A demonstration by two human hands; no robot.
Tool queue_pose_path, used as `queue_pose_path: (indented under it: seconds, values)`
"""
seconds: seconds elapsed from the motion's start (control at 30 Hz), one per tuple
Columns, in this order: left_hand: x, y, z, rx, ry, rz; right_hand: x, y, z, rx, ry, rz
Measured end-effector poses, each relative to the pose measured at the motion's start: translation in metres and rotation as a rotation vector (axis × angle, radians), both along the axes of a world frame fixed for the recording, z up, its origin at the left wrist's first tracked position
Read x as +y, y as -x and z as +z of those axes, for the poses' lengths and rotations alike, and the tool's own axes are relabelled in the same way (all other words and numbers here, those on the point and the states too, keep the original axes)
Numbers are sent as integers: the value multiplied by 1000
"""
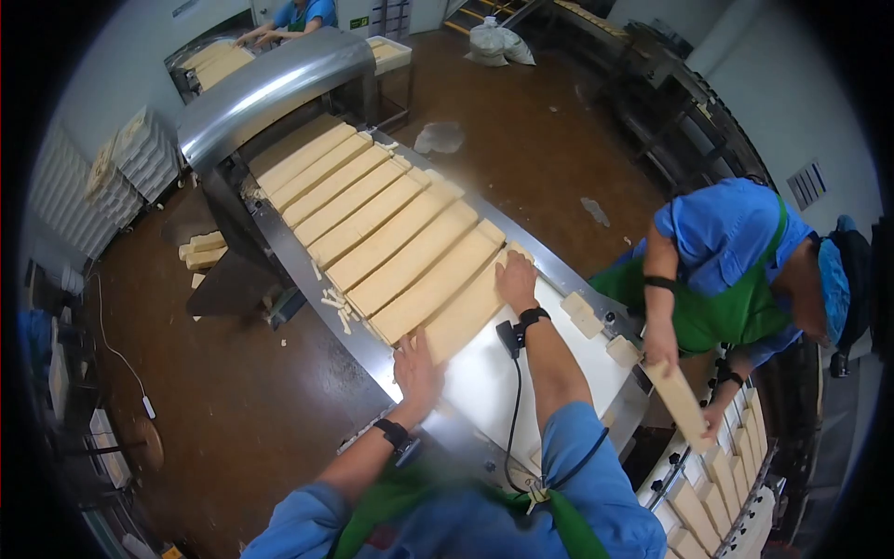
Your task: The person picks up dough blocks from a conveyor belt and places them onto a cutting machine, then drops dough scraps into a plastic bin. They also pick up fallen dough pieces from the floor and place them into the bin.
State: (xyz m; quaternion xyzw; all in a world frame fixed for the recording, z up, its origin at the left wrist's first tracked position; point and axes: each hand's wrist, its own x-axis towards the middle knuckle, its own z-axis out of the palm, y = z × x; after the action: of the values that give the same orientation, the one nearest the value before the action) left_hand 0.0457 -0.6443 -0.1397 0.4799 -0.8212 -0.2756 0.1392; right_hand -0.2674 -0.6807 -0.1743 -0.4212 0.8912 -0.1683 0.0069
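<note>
Long pale slabs that look like dough lie side by side across a conveyor belt. At the near end of the row, my left hand is against the left end of the closest dough slab, its fingers curled at the edge. My right hand grips the same slab's far right end, fingers bent over it. The slab lies between both hands, touching or nearly touching the one behind it. Undersides of both hands are hidden.
A metal hood spans the belt's far end. At right, a co-worker holds another slab over a lower conveyor carrying several slabs. Small offcuts lie on the left rail; two square pieces sit on the right.
</note>
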Motion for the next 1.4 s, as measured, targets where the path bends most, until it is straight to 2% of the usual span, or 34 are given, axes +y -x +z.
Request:
queue_pose_path:
  seconds: [0.07,0.13,0.2,0.23,0.27,0.33,0.4,0.43,0.47,0.5,0.53,0.57,0.6,0.67,0.77,0.8,0.87,0.97,1.03,1.17,1.27,1.4]
  values:
    - [1,4,3,-44,-24,29,14,0,-3,44,111,-11]
    - [1,7,2,-9,43,5,37,8,1,-110,50,-76]
    - [3,8,3,26,107,-33,83,12,-4,-15,193,-95]
    - [3,8,9,11,79,-149,111,11,-4,15,239,-141]
    - [5,9,12,-4,50,-267,142,10,-8,109,175,-225]
    - [13,16,13,-20,10,-406,200,-3,9,111,97,-339]
    - [27,27,23,-36,-33,-599,261,-23,33,-9,-72,-583]
    - [35,29,37,-88,-11,-642,292,-21,-5,156,-54,-610]
    - [42,33,42,-141,14,-700,314,-32,-12,219,70,-565]
    - [45,33,18,-121,115,-732,327,-45,-13,147,215,-571]
    - [46,32,-10,-88,217,-761,335,-52,-16,50,168,-542]
    - [52,36,-12,-117,193,-747,337,-69,1,73,226,-546]
    - [61,39,-7,-152,172,-727,342,-86,12,209,276,-527]
    - [83,45,8,-173,72,-652,351,-103,21,-74,199,-753]
    - [109,41,2,-33,109,-737,389,-130,44,-13,234,-810]
    - [127,45,8,-34,120,-765,408,-133,48,-13,245,-838]
    - [172,48,27,49,157,-743,444,-143,54,-20,441,-1007]
    - [250,73,43,212,180,-844,530,-145,81,295,538,-1150]
    - [311,94,68,321,187,-937,607,-132,91,286,525,-1205]
    - [422,127,121,361,138,-1137,737,-119,119,491,615,-1442]
    - [493,146,146,336,178,-1278,824,-111,121,479,613,-1520]
    - [558,168,160,140,142,-1438,900,-99,102,171,467,-1655]
